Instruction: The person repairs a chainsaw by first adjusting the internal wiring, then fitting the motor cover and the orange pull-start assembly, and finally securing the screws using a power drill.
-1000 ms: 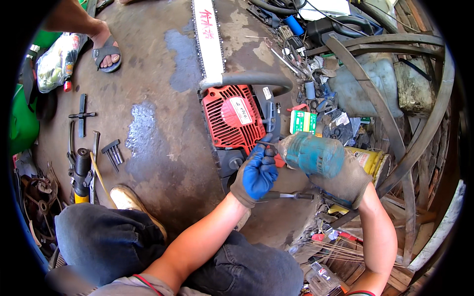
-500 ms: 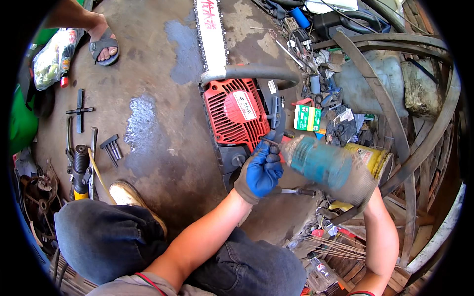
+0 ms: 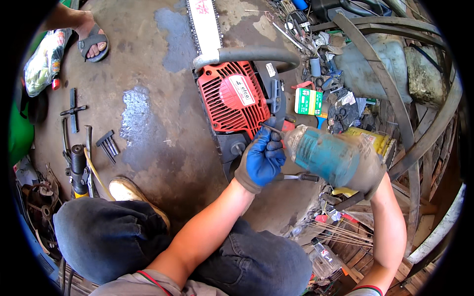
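A red chainsaw (image 3: pixel 224 111) lies on the floor in front of me, its white guide bar (image 3: pixel 205 29) pointing away and its grey handle (image 3: pixel 256 54) arching over the body. My right hand (image 3: pixel 371 165), in a dirty grey glove, is wrapped round a teal power driver (image 3: pixel 326 154). A long thin driver bit (image 3: pixel 273 129) reaches from the tool to the lower right corner of the red cover. My left hand (image 3: pixel 264 160), in a blue glove, has its fingers curled against the bit beside that corner. The fastener at the tip is too small to make out.
At left lie a cross-shaped wrench (image 3: pixel 74 109), a small black-handled tool set (image 3: pixel 107 145) and a black jack (image 3: pixel 79 167). Another person's sandalled foot (image 3: pixel 94 44) is at upper left. Right of the saw are a green-and-white box (image 3: pixel 308 101), clutter and curved metal strips (image 3: pixel 380 64).
The chainsaw and floor sit slightly higher and further left in the picture. The driver, blurred before, is now sharper, and the right hand shows a little further right. Both hands keep their holds.
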Available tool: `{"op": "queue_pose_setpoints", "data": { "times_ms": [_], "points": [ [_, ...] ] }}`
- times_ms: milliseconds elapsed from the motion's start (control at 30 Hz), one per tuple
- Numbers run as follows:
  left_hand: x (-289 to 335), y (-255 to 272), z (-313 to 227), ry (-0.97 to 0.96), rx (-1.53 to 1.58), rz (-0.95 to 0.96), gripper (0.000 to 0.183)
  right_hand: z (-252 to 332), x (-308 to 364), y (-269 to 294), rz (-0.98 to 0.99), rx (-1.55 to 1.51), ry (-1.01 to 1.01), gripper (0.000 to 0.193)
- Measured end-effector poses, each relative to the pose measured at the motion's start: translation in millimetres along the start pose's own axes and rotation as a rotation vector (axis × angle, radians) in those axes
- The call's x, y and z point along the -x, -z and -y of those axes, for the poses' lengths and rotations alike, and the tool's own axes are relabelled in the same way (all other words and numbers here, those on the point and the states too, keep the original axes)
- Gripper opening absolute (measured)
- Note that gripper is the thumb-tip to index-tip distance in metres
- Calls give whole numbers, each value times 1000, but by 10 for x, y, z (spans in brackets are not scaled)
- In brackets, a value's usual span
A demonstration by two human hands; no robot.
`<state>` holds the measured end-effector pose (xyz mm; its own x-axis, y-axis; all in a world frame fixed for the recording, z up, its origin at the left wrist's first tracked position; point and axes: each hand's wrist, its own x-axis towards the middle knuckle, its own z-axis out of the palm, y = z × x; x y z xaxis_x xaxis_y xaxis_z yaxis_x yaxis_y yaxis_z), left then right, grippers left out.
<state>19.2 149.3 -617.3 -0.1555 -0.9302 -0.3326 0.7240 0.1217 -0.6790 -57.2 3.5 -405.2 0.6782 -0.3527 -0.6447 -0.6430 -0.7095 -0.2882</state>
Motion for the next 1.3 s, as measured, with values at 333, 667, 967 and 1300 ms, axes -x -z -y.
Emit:
{"op": "queue_pose_setpoints", "data": {
  "times_ms": [333, 667, 967, 1300],
  "points": [
    [-38, 14, 35, -11, -76, -4, 27, 60, 179, -300, -60, -805, -528, 44],
    [-9, -86, 8, -10, -81, 51, 27, 158, 59, -119, -184, -437, -187, 50],
    [62, -122, -47, 85, -367, -141, 27, 196, 222, -206, -197, -491, -280, 44],
    [147, -89, 82, 19, -548, -159, 23, -96, 563, -920, -321, -853, -302, 47]
  ]
}}
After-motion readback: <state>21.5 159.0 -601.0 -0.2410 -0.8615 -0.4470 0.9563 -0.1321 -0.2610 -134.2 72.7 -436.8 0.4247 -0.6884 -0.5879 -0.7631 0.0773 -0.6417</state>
